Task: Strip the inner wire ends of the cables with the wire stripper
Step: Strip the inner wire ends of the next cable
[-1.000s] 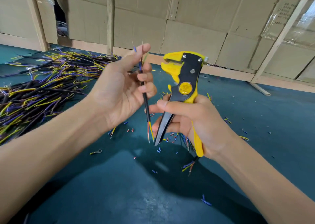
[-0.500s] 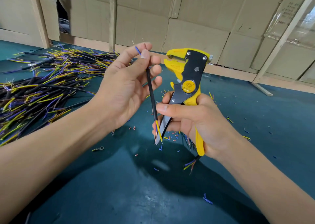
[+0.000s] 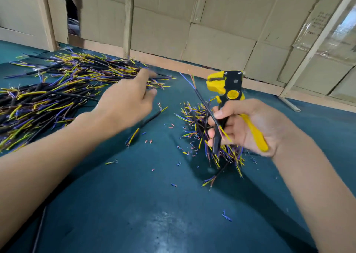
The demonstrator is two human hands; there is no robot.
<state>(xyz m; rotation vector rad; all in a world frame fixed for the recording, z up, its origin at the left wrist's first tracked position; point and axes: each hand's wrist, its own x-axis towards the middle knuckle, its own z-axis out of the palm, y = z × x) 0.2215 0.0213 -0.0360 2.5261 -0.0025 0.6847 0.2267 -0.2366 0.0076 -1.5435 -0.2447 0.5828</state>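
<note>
Both hands are working above the dark green table [image 3: 134, 204], shown from near to far. Nearest the viewer, the right hand [image 3: 248, 125] is curling its fingers round the handles of the yellow and black wire stripper [image 3: 228, 93], whose head is pointing up and away; whether the tool's mouth is gapped is too small to tell. That same hand is also pinning one black cable [image 3: 204, 102] against the handle, and the cable's long axis is running from the fingers up and to the left, ending in a blue and a reddish inner wire. Just below and behind this hand, a small heap of cables [image 3: 198, 122] with bared ends is lying on the table. Further out, the left hand [image 3: 125, 106], motion-blurred, is reaching forward and to the left with fingers loosely extended and holding nothing. A single loose cable [image 3: 146, 122] is lying just beside its wrist. Farthest off, the large pile of cables [image 3: 57, 91] is spreading across the left of the table, its strands lying mostly left to right, with the nearest ends just past the left fingertips. The left hand is therefore judged the nearer one for fetching the next piece.
</note>
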